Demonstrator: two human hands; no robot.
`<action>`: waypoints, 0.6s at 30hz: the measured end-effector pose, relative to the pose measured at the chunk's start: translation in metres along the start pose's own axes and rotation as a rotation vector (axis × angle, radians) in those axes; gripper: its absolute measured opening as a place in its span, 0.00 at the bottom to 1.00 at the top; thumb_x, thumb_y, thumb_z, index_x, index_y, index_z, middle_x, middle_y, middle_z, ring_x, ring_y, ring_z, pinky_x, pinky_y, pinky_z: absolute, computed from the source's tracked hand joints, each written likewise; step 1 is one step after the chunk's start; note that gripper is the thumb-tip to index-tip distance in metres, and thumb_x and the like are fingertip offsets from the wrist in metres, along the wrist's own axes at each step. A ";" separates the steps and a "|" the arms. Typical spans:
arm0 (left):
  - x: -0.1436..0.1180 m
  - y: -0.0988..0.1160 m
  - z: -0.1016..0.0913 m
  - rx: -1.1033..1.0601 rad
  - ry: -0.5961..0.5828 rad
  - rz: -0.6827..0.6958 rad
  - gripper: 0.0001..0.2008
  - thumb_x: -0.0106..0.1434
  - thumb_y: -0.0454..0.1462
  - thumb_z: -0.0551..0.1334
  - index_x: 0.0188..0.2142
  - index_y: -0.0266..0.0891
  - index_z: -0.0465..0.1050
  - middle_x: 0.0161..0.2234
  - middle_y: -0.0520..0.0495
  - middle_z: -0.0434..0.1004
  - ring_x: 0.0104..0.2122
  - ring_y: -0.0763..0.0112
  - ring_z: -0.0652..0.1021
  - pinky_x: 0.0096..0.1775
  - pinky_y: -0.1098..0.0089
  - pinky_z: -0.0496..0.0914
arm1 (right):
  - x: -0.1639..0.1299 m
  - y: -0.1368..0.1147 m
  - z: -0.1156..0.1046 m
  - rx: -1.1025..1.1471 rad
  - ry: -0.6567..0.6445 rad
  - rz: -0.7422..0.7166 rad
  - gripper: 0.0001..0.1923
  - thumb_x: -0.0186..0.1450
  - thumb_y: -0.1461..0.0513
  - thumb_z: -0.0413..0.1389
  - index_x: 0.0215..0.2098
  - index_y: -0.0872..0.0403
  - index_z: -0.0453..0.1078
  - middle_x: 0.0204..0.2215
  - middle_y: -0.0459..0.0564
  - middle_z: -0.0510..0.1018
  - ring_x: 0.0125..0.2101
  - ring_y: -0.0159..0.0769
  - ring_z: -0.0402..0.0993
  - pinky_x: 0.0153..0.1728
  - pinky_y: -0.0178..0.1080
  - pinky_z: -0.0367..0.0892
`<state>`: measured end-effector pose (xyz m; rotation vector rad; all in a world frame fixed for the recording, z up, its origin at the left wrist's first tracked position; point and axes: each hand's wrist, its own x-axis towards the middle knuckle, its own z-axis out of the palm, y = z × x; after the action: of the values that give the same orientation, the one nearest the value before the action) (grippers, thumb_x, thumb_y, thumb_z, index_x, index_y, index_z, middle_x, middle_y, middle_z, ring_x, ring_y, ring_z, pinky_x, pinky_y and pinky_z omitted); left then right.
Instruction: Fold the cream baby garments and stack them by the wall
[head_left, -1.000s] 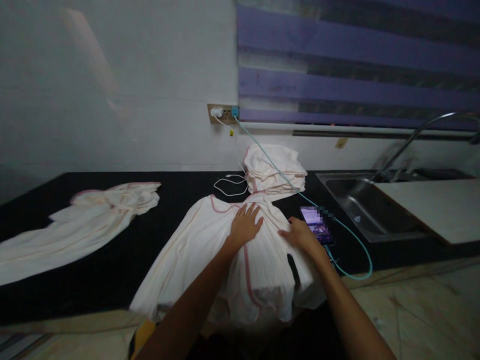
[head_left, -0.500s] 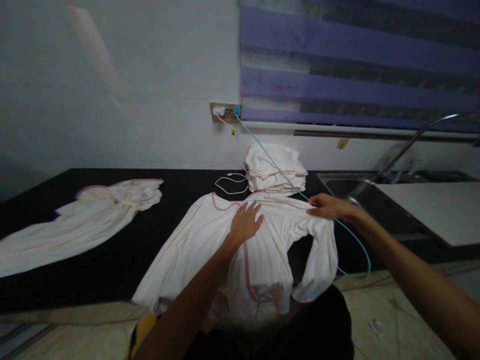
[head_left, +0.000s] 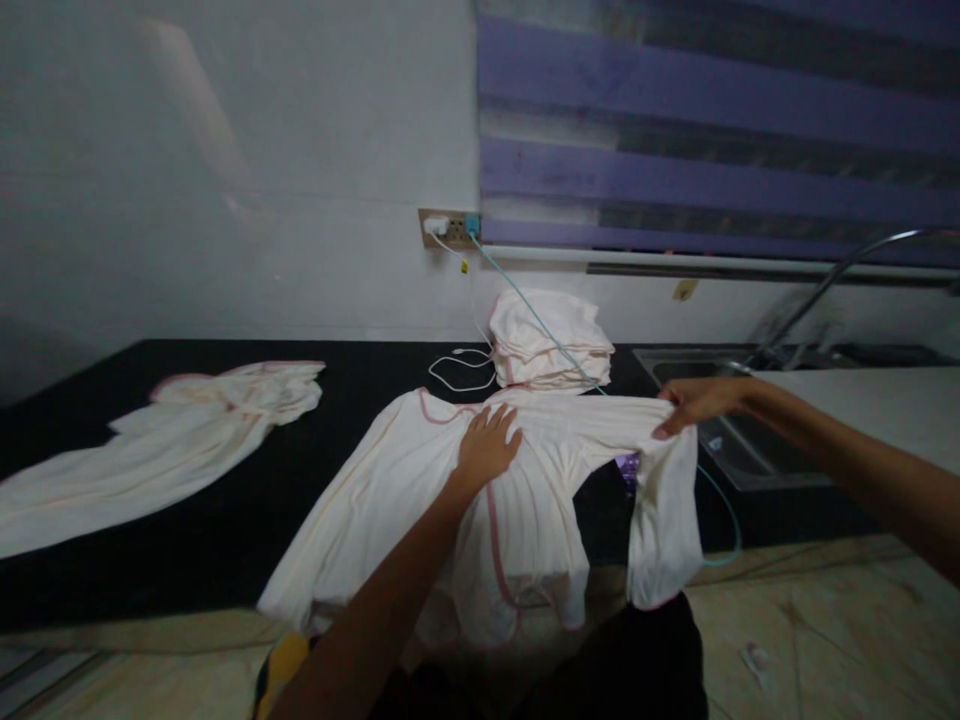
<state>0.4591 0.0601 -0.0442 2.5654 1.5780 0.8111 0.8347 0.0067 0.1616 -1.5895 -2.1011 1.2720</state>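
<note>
A white long-sleeved top with pink trim (head_left: pixel 544 450) is spread over the counter's front edge, its lower part hanging down. My left hand (head_left: pixel 489 447) lies flat with fingers spread on the upper middle of the top, near the neckline. Closed on the right sleeve, my right hand (head_left: pixel 694 402) stretches it out sideways. The sleeve's end droops from that hand past the counter edge. Behind the top sits a folded stack of white clothes with pink trim (head_left: pixel 551 340). Another white garment (head_left: pixel 217 430) lies loosely bunched at the left.
A black counter (head_left: pixel 360 375) runs along the wall. At the right are a metal sink (head_left: pixel 757 450), a curved faucet (head_left: pixel 814 290) and a pale board (head_left: pixel 900 420). A teal cord (head_left: pixel 536 318) and a white cable (head_left: pixel 450 385) come from the wall socket (head_left: pixel 454 228). Something purple (head_left: pixel 628 472) shows beneath the sleeve.
My right hand has moved right with the sleeve, pulling it straighter and swinging its end outward. A purple thing now shows under it. My left hand stays in place on the top.
</note>
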 end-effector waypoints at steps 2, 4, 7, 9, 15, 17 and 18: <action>0.001 0.000 0.000 -0.005 -0.001 -0.007 0.27 0.72 0.47 0.53 0.67 0.42 0.69 0.69 0.42 0.67 0.69 0.41 0.65 0.68 0.42 0.62 | -0.007 0.003 0.000 -0.023 -0.091 0.071 0.19 0.50 0.47 0.70 0.31 0.53 0.84 0.31 0.51 0.84 0.32 0.38 0.76 0.39 0.39 0.69; 0.001 0.000 0.001 -0.011 -0.001 -0.011 0.27 0.73 0.47 0.53 0.67 0.43 0.69 0.69 0.43 0.67 0.69 0.41 0.65 0.68 0.42 0.61 | -0.011 0.003 0.002 0.021 -0.002 0.078 0.24 0.50 0.45 0.70 0.34 0.55 0.84 0.33 0.52 0.84 0.34 0.39 0.76 0.39 0.39 0.69; 0.001 0.000 0.001 -0.003 -0.007 -0.019 0.27 0.73 0.47 0.53 0.67 0.42 0.69 0.68 0.42 0.68 0.69 0.40 0.65 0.68 0.42 0.61 | -0.014 0.003 0.006 0.133 0.125 0.094 0.30 0.47 0.44 0.73 0.38 0.56 0.83 0.36 0.55 0.84 0.34 0.39 0.76 0.35 0.37 0.70; 0.001 0.000 0.000 -0.003 -0.007 -0.017 0.27 0.72 0.47 0.53 0.67 0.42 0.69 0.68 0.42 0.68 0.69 0.40 0.65 0.68 0.43 0.61 | -0.018 0.005 0.003 0.181 0.124 0.093 0.30 0.47 0.46 0.74 0.41 0.57 0.82 0.38 0.56 0.84 0.34 0.37 0.76 0.34 0.35 0.69; 0.001 0.000 -0.002 -0.013 -0.010 -0.012 0.28 0.72 0.48 0.53 0.67 0.43 0.69 0.69 0.41 0.67 0.69 0.41 0.65 0.67 0.43 0.61 | -0.042 0.024 -0.029 0.093 -0.089 0.241 0.20 0.56 0.54 0.69 0.42 0.59 0.83 0.39 0.59 0.83 0.33 0.33 0.77 0.34 0.32 0.66; 0.002 0.000 -0.003 0.003 -0.018 -0.014 0.28 0.72 0.48 0.53 0.67 0.43 0.69 0.69 0.42 0.67 0.69 0.41 0.65 0.67 0.43 0.62 | -0.050 0.028 -0.038 0.076 -0.121 0.311 0.18 0.59 0.54 0.67 0.40 0.60 0.83 0.36 0.60 0.84 0.30 0.32 0.77 0.32 0.32 0.65; 0.002 0.000 -0.003 0.012 -0.025 -0.013 0.28 0.72 0.48 0.53 0.67 0.42 0.69 0.69 0.41 0.66 0.69 0.40 0.65 0.67 0.43 0.62 | -0.053 0.029 -0.041 0.068 -0.117 0.346 0.17 0.59 0.55 0.66 0.38 0.60 0.83 0.34 0.59 0.83 0.29 0.31 0.77 0.31 0.32 0.64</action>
<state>0.4586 0.0609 -0.0404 2.5602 1.5954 0.7686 0.9008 -0.0175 0.1818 -1.9525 -1.8761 1.5590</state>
